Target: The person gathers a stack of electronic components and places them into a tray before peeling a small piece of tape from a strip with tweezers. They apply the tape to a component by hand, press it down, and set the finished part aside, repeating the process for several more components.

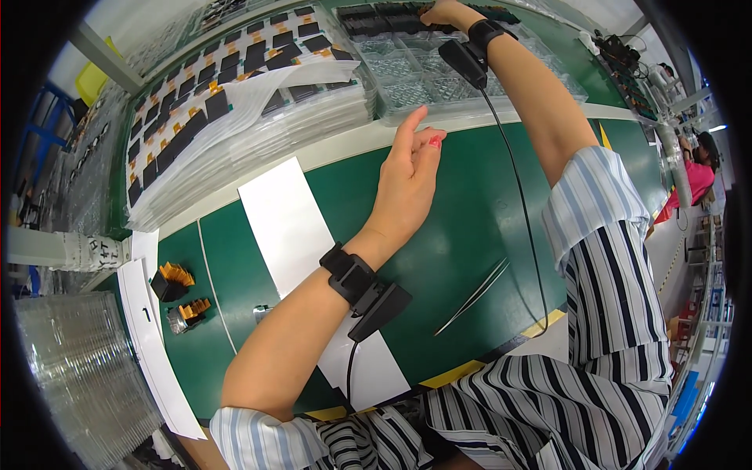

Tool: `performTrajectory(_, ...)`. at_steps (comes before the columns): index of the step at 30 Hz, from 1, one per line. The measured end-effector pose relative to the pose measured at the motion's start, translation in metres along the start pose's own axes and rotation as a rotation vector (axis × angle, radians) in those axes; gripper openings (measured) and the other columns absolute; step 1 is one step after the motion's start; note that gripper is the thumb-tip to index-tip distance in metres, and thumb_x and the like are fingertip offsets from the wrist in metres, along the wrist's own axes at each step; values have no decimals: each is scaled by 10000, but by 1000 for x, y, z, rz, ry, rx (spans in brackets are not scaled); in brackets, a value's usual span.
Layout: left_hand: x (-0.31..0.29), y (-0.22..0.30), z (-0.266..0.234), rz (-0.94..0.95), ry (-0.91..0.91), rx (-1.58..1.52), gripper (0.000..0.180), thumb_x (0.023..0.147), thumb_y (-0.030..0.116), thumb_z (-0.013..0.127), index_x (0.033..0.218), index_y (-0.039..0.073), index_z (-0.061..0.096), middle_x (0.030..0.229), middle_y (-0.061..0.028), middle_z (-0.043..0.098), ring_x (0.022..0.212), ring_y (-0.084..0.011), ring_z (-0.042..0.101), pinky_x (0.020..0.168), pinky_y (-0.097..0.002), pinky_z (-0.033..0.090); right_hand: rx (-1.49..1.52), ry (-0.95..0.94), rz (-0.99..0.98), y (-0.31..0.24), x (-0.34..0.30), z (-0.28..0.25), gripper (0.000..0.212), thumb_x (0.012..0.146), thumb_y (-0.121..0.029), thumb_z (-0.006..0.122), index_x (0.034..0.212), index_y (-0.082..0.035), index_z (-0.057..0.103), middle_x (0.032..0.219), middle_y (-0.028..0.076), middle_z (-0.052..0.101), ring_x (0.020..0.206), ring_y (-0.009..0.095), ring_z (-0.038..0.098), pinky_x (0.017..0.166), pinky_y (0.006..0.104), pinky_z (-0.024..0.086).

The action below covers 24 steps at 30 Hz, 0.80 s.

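Observation:
My left hand hovers over the green work mat, palm turned inward. Its index finger is stretched out, the others are loosely bent, and I see nothing held. Farther away, my right hand reaches to a row of dark flat pieces at the back of a clear compartment tray. Its fingertips touch or nearly touch those pieces, and its grip is too small to make out. Metal tweezers lie on the mat, right of my left forearm. A white paper strip runs beneath that forearm.
Stacked clear trays at the back left carry black panels with orange ribbon tails. Two small bundles with orange tails sit at the mat's left. More clear trays are piled lower left. Cables run from both wrist devices.

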<state>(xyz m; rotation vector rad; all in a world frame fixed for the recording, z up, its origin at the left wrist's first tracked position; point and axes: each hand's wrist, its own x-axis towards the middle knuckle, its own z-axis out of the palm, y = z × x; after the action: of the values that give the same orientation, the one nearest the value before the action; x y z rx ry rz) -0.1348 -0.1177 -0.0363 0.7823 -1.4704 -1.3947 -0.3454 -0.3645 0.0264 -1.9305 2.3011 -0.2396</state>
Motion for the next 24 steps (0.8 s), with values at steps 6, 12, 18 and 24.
performTrajectory(6, 2, -4, 1, -7, -5, -36, 407, 919, 158, 405, 1302, 65, 308, 1065, -28, 558, 781, -50, 432, 752, -183, 360, 113, -107, -44, 12, 8, 1, 256, 692, -245, 618, 730, 8, 602, 687, 139, 584, 579, 270, 532, 548, 369, 444)
performTrajectory(12, 0, 2, -5, -48, -13, -38, 430, 910, 146, 409, 1306, 40, 278, 1072, -118, 536, 929, -146, 516, 842, -250, 389, -127, 368, -768, 58, 33, 13, 248, 714, -204, 600, 803, 27, 600, 670, 178, 577, 615, 311, 564, 563, 386, 453)
performTrajectory(18, 0, 4, 3, -24, -17, -73, 415, 916, 146, 412, 1307, 64, 297, 1059, -51, 555, 796, -68, 449, 745, -192, 368, -623, 306, -759, 135, 96, 19, 265, 715, -200, 671, 917, -31, 646, 895, 130, 632, 828, 278, 604, 697, 350, 482)
performTrajectory(24, 0, 2, -2, -21, 2, -18, 411, 919, 141, 407, 1310, 75, 303, 1054, -21, 566, 729, -32, 420, 692, -165, 360, 824, 220, -61, 109, 67, 56, 164, 722, -162, 675, 842, -50, 673, 737, 69, 632, 683, 146, 598, 560, 276, 480)
